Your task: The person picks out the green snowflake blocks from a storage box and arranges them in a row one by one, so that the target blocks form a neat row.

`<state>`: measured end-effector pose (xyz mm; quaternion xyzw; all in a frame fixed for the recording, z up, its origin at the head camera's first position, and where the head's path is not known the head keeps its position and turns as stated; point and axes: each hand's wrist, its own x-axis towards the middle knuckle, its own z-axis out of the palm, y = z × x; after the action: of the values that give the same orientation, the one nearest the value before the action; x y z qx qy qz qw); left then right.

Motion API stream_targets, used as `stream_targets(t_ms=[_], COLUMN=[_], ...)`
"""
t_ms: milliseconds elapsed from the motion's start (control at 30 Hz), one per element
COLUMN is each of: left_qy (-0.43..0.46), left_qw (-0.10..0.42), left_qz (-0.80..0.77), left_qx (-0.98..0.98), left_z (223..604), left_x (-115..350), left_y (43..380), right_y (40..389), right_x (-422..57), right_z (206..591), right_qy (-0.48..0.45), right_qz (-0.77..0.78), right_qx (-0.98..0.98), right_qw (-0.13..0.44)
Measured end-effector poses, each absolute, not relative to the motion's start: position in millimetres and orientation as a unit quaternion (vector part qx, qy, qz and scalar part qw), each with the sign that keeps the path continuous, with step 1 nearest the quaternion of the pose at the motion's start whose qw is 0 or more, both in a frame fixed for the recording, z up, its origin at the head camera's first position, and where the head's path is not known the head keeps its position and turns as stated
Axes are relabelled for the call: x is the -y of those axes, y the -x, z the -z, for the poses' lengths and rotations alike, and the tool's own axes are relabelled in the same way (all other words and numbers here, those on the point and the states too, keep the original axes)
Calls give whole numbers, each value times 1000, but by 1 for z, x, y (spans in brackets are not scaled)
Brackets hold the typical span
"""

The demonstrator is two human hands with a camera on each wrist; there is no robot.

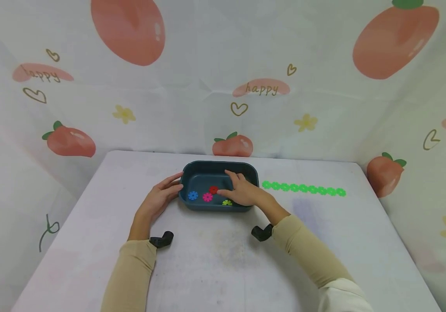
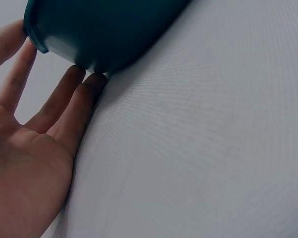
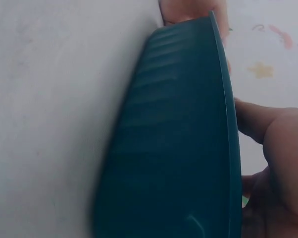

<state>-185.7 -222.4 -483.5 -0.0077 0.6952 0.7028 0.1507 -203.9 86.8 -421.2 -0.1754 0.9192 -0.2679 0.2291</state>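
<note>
A dark teal plastic basin [image 1: 218, 208] stands on the table with several notched plastic discs inside. Toward its left end lies a blue disc [image 1: 193, 196], with a pink disc [image 1: 207, 197] and a red disc [image 1: 213, 190] near the middle. A yellow-green disc [image 1: 227, 202] shows by the near wall. My left hand [image 1: 159, 200] rests its extended fingertips against the basin's left end. Reaching over the near rim, my right hand [image 1: 243, 190] has thumb and index finger spread apart inside the basin. In the right wrist view, the basin's wall hides those fingertips.
Right of the basin, several bright green notched discs [image 1: 303, 188] lie in a straight row on the white table [image 1: 215, 268]. A fruit-printed cloth [image 1: 192, 108] hangs behind the table. Black wrist devices [image 1: 162, 240] sit under both forearms.
</note>
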Motion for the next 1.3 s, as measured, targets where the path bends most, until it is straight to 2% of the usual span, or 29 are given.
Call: stream_targets(t_ms=[367,667,1300], left_qy=[7,17,10], left_qw=[157,158,160], left_qz=[-701,-699,-696], left_qx=[-696,-697,-700], left_z=[486,483,482], left_x=[221,221,221], left_y=[189,188,188], right_y=[209,222,222], right_x=[-83,-79,-66], right_z=[428,441,451], right_qy=[205,215,184], right_qz=[316,376,290], right_qx=[-898,-879,-925], right_qw=[228,199,162])
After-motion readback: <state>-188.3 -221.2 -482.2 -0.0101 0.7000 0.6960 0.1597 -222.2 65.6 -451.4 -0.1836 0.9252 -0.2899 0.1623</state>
